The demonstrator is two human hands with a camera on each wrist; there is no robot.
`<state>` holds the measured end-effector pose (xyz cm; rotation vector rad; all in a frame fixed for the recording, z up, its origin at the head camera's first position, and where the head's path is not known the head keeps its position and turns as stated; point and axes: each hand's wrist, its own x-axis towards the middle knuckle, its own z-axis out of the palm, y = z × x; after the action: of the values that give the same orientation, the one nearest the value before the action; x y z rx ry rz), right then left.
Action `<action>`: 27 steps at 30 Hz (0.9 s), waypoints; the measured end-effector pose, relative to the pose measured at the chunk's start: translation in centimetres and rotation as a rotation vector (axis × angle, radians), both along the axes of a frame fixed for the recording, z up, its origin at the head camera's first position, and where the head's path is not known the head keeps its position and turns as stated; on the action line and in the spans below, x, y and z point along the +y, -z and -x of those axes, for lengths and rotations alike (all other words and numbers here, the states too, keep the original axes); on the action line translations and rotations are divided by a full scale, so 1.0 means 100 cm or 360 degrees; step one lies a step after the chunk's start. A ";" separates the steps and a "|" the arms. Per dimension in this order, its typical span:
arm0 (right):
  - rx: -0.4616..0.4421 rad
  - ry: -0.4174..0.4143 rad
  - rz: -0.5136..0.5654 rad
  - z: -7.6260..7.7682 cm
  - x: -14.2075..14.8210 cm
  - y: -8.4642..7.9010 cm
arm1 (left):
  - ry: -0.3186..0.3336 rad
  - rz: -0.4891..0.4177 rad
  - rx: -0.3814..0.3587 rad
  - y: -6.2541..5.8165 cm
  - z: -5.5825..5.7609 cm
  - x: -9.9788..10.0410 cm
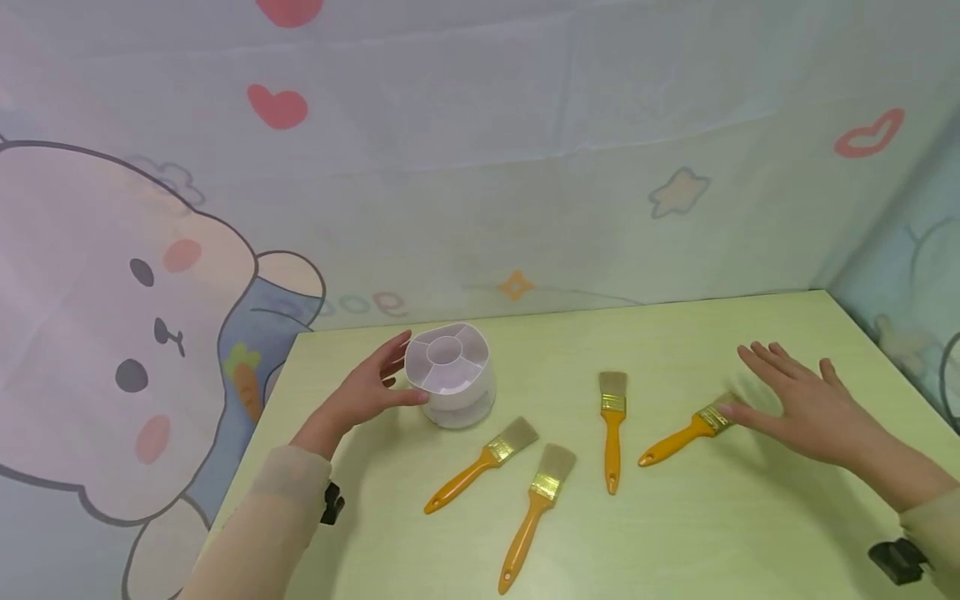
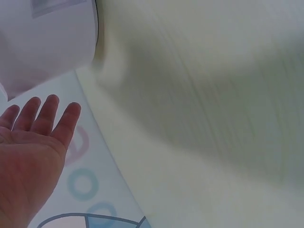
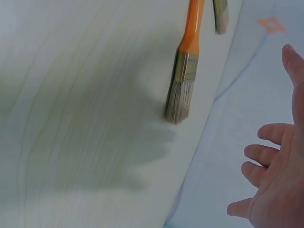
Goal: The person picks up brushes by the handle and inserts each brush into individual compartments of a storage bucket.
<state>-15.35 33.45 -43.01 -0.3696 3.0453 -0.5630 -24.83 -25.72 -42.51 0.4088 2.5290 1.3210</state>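
Note:
A white round organizer (image 1: 459,398) with several top compartments stands at the table's back left. My left hand (image 1: 366,393) is beside its left side, fingers spread and thumb near its front. In the left wrist view that hand's fingertips point up at the organizer's white wall (image 2: 47,47), with a gap between. Over the right part of the table hovers my right hand (image 1: 813,412), palm down and fingers extended. Its thumb overlaps the bristle end of the rightmost paintbrush (image 1: 678,440), which has an orange handle. The right wrist view shows a paintbrush (image 3: 188,42) on the table, apart from the fingers.
Three more orange-handled paintbrushes lie on the pale yellow-green table (image 1: 675,533): one upright in view (image 1: 612,433), one slanted near the organizer (image 1: 476,471), one nearest the front (image 1: 534,517). A printed cloth (image 1: 465,225) hangs behind the table.

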 end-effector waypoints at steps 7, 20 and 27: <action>-0.0008 -0.0070 0.0142 0.007 -0.014 -0.003 | -0.0030 -0.0153 -0.0049 0.005 -0.002 0.000; -0.0147 -0.0074 0.0311 0.013 -0.050 -0.003 | -0.0031 -0.0291 -0.0113 0.010 -0.001 0.000; -0.0126 -0.0101 0.0308 0.013 -0.069 0.008 | -0.0036 -0.0293 -0.0139 0.013 0.002 0.003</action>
<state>-16.66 26.58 -43.77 -0.4359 2.9002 -0.8495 -25.04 -25.45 -43.81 0.3515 2.3567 1.5519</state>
